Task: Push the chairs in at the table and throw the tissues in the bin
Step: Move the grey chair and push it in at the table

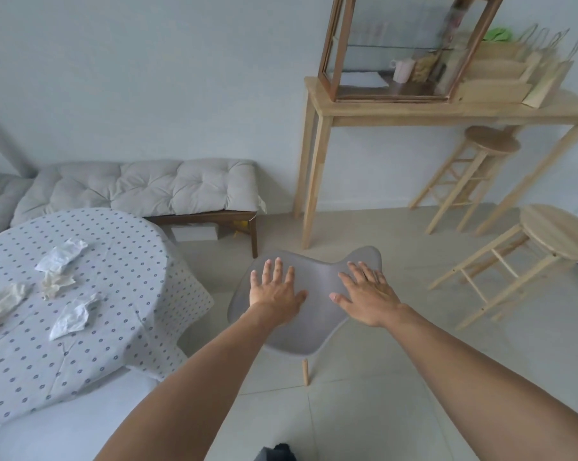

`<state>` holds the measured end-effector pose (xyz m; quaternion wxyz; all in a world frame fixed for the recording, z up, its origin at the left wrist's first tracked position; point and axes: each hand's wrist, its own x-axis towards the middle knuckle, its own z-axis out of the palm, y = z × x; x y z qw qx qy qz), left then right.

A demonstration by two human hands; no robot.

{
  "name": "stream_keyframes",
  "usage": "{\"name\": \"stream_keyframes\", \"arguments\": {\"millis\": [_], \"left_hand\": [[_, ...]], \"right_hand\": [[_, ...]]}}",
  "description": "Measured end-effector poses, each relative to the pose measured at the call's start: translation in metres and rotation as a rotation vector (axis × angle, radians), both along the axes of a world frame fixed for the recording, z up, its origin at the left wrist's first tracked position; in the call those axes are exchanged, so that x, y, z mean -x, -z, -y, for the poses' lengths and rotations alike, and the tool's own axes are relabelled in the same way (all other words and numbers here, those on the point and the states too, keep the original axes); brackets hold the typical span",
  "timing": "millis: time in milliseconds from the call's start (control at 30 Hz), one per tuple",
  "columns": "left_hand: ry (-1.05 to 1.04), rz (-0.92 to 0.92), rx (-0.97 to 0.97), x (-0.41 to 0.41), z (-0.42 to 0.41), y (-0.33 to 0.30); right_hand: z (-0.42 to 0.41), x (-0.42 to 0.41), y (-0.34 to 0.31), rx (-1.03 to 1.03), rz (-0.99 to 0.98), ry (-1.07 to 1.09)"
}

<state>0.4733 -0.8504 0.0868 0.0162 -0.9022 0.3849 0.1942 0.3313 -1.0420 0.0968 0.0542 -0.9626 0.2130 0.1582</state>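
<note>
No brand, label or writing can be read anywhere in the frame.

At the left of the frame stands a round table point(121, 331) under a pale cloth printed with small grey ring shapes; the cloth hangs in soft folds over the edge. On the cloth lie several crumpled white tissues point(69, 317), thin and wrinkled, spread apart from each other across the left part of the top. Behind the table, in the upper left, a bench point(214, 217) of dark wood carries a grey tufted cushion point(154, 186) with button dimples.

In the centre of the frame is a chair point(317, 296) with a smooth grey plastic shell and a light wooden leg showing below it. It stands on the pale tiled floor just beside the table edge, not pushed under it. The left hand point(274, 291) is spread flat over the shell with fingers open, gripping nothing. The right hand point(367, 294) is the same, fingers apart and relaxed; whether the palms touch the shell, I cannot tell.

At the right, a tall light wooden side table point(447, 113) bears a glass cabinet point(397, 51) with a copper-coloured frame and some paper bags point(513, 71). Two round wooden stools point(546, 237) stand below it.
</note>
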Motion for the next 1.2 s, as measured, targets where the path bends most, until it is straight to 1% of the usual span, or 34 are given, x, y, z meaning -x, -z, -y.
{"name": "stream_keyframes", "arguments": {"millis": [133,300,433,567,733,933,1100,1200], "left_hand": [[-0.065,0.005,-0.006,-0.021,0.041,0.01],[-0.209,-0.003,-0.021,-0.037,0.082,0.032],[-0.392,-0.032,-0.037,-0.029,0.107,0.043],[-0.545,-0.038,-0.048,-0.006,0.125,0.047],[-0.654,-0.034,-0.03,0.028,0.152,0.047],[-0.694,-0.021,-0.032,0.063,0.177,0.058],[-0.725,-0.092,-0.035,0.118,0.213,0.079],[-0.742,-0.109,-0.058,0.133,0.234,0.089]], "right_hand": [[0.05,-0.029,0.015,-0.009,-0.025,-0.068],[0.109,-0.078,0.038,-0.029,-0.066,-0.224],[0.147,-0.11,0.05,-0.049,-0.118,-0.406],[0.173,-0.123,0.053,-0.049,-0.139,-0.567],[0.199,-0.122,0.05,-0.044,-0.137,-0.675],[0.218,-0.099,0.056,-0.073,-0.135,-0.724],[0.247,-0.066,0.079,-0.064,-0.229,-0.806],[0.264,-0.065,0.095,-0.053,-0.266,-0.886]]}}
